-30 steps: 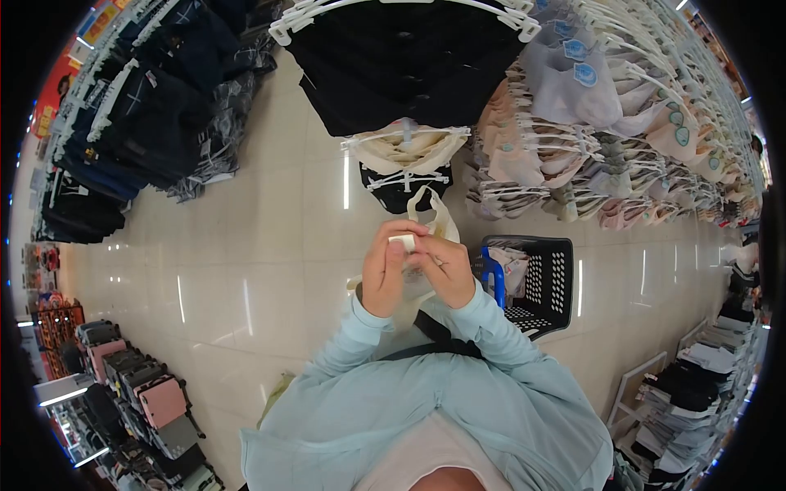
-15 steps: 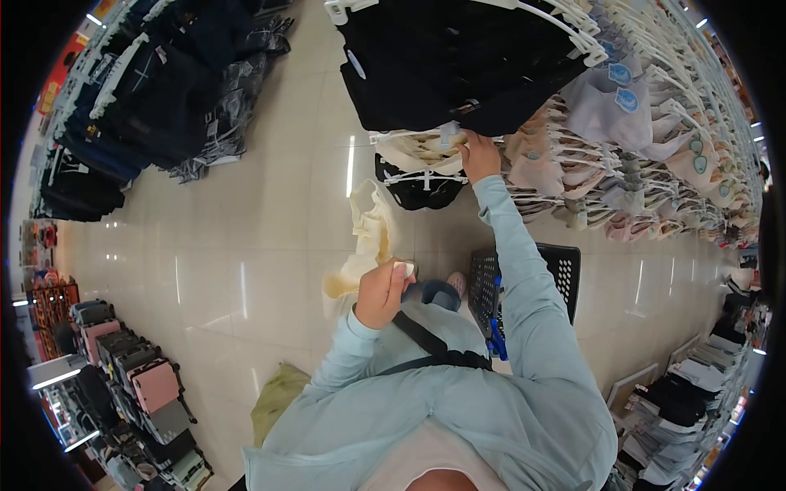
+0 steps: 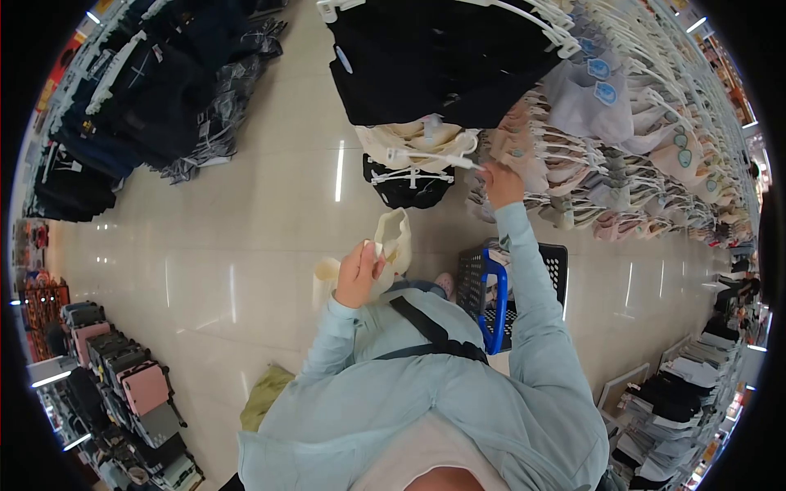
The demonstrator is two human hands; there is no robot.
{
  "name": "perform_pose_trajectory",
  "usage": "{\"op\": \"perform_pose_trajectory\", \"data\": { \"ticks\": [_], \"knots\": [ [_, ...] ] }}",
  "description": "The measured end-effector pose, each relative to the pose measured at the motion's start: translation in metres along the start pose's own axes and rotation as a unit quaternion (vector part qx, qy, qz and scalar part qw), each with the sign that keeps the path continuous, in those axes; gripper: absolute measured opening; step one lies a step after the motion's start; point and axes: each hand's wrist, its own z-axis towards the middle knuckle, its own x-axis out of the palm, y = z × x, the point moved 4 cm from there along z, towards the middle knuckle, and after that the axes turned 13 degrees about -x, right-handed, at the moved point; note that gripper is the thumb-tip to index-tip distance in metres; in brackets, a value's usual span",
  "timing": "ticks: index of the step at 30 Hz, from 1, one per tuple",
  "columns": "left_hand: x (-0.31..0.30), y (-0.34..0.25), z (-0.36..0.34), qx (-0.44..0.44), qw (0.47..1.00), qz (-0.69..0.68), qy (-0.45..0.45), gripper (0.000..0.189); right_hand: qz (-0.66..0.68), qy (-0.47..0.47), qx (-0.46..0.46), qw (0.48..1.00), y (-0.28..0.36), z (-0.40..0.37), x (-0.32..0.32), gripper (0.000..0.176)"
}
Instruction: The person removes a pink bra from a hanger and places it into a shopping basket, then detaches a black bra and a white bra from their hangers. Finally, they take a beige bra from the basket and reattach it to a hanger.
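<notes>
My left hand [image 3: 357, 273] is closed around part of a cream garment [image 3: 394, 231], which hangs in folds on both sides of the fist. A small white piece shows at the fingertips. In my right hand [image 3: 503, 185] is the end of a white hanger [image 3: 434, 158], pinched at the side of the rack. The hanger crosses in front of cream garments [image 3: 397, 141] hanging there. Just above them is a large black garment [image 3: 450, 69] on a white clip hanger, and a smaller black garment [image 3: 412, 190] hangs below.
A dark shopping basket [image 3: 554, 270] with a blue handle [image 3: 494, 303] stands below my right forearm. Rows of pale underwear [image 3: 594, 114] fill the right-hand rack. Dark clothes [image 3: 172, 82] hang at upper left; suitcases [image 3: 146, 389] stand at lower left.
My right hand has come away from under the large black garment, bringing the white hanger out to the right. My left hand has risen slightly leftward with the cream garment, now more bunched.
</notes>
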Motion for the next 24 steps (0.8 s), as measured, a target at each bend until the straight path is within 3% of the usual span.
{"op": "perform_pose_trajectory", "data": {
  "ticks": [2,4,8,12,16,18,20,21,24],
  "knots": [
    [0.007,0.003,0.007,-0.011,0.998,-0.066,0.006,0.032,0.046,0.025,0.04,0.998,0.012,-0.027,-0.021,0.011],
    [0.018,0.0,0.014,-0.007,0.992,-0.126,0.026,0.032,0.124,-0.016,0.047,0.991,0.026,-0.054,-0.043,0.012],
    [0.051,-0.017,0.015,-0.038,0.994,-0.088,0.056,0.031,0.19,0.004,0.106,0.976,0.066,-0.092,-0.087,0.013],
    [0.08,-0.039,0.013,0.05,0.989,-0.119,0.075,0.03,0.279,0.051,0.134,0.949,0.083,-0.117,-0.101,0.013],
    [0.089,-0.044,0.016,0.121,0.985,-0.084,0.087,0.024,0.344,0.131,0.116,0.923,0.082,-0.121,-0.123,0.028],
    [0.094,-0.054,0.009,0.123,0.987,-0.047,0.093,0.022,0.318,0.082,0.125,0.936,0.07,-0.119,-0.143,0.044],
    [0.102,-0.061,0.003,0.125,0.987,-0.011,0.1,0.021,0.344,-0.026,0.152,0.926,0.068,-0.106,-0.166,0.039],
    [0.107,-0.061,-0.001,0.136,0.984,0.003,0.119,0.021,0.341,-0.028,0.156,0.927,0.071,-0.098,-0.171,0.039],
    [0.119,-0.07,-0.011,0.146,0.976,0.039,0.156,0.019,0.428,-0.064,-0.008,0.902,0.096,-0.064,-0.17,0.033]
  ]
}}
